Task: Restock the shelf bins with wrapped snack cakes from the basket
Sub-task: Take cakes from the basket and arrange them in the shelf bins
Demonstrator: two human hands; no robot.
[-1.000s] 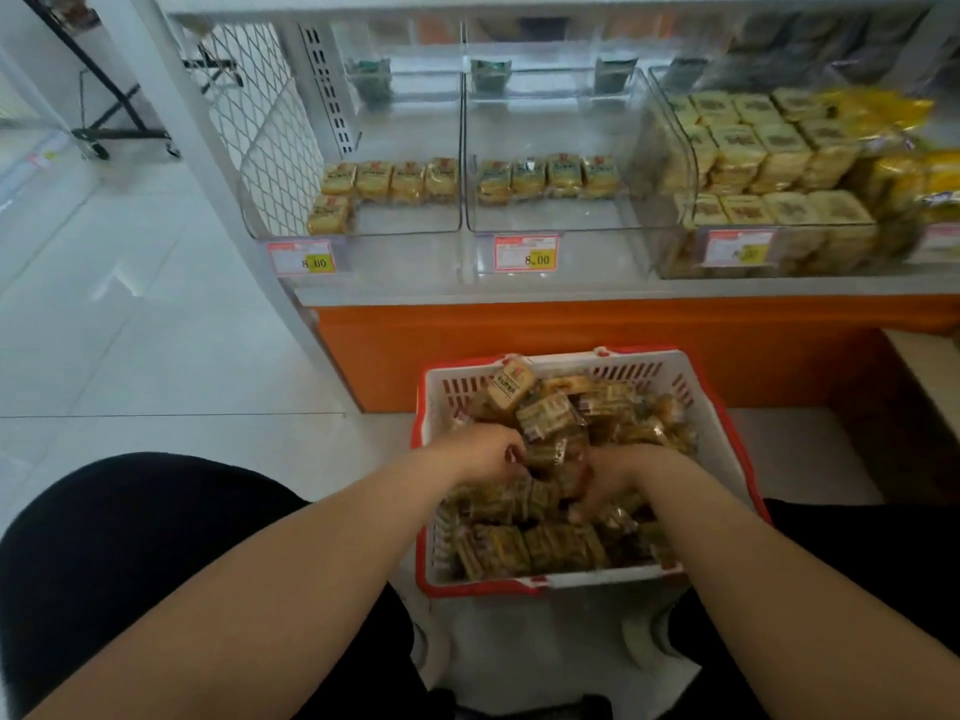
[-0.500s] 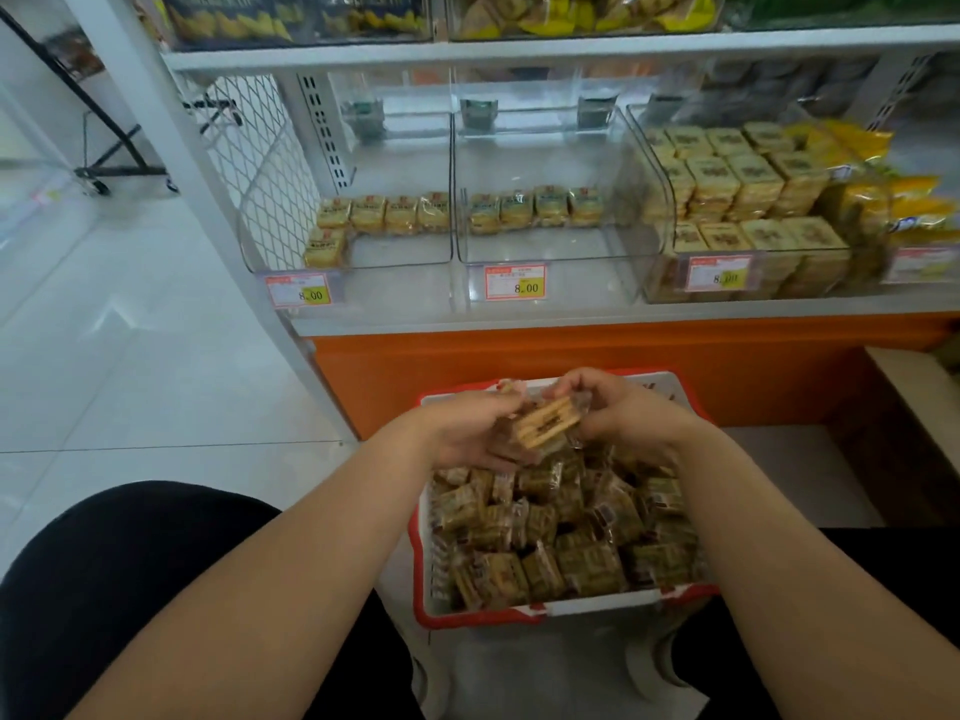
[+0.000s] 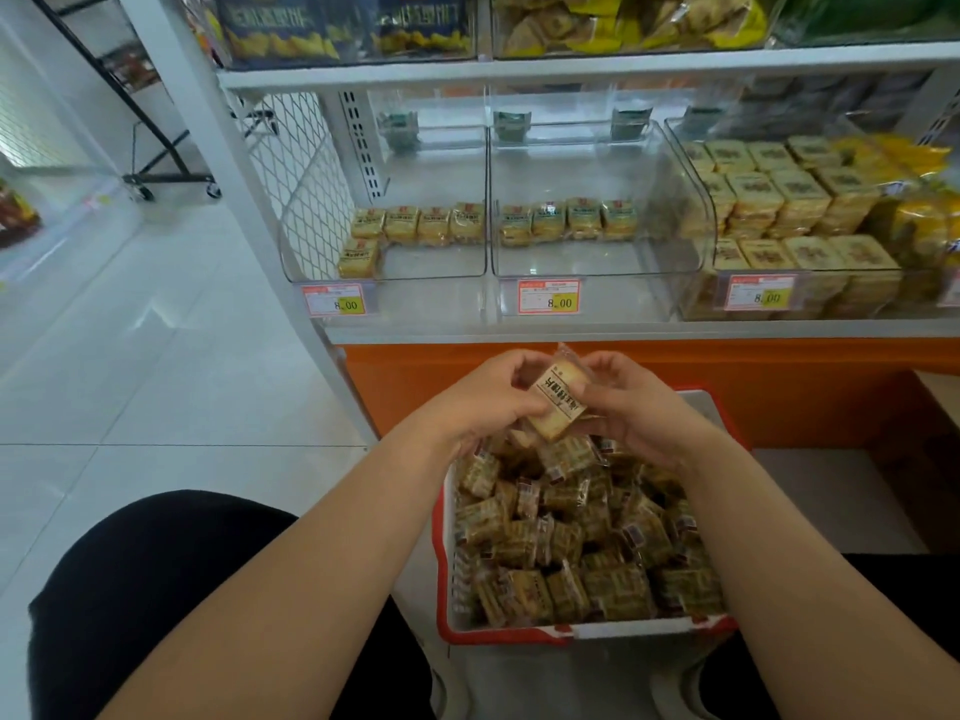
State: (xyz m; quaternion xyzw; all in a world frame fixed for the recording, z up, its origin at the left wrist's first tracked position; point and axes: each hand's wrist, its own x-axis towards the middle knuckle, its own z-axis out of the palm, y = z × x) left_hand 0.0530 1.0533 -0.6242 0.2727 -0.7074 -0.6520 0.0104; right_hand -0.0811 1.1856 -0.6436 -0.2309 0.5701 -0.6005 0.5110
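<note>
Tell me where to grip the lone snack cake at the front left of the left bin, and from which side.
Pinch the lone snack cake across its two side faces, coming down from above through the left bin's open top. It seems to stand on edge against the left wall, so only its top is freely reachable.

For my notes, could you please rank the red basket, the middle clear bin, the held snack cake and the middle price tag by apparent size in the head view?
1. Red basket and middle clear bin: similar, unranked.
2. Held snack cake and middle price tag: similar; cake nearer.
</note>
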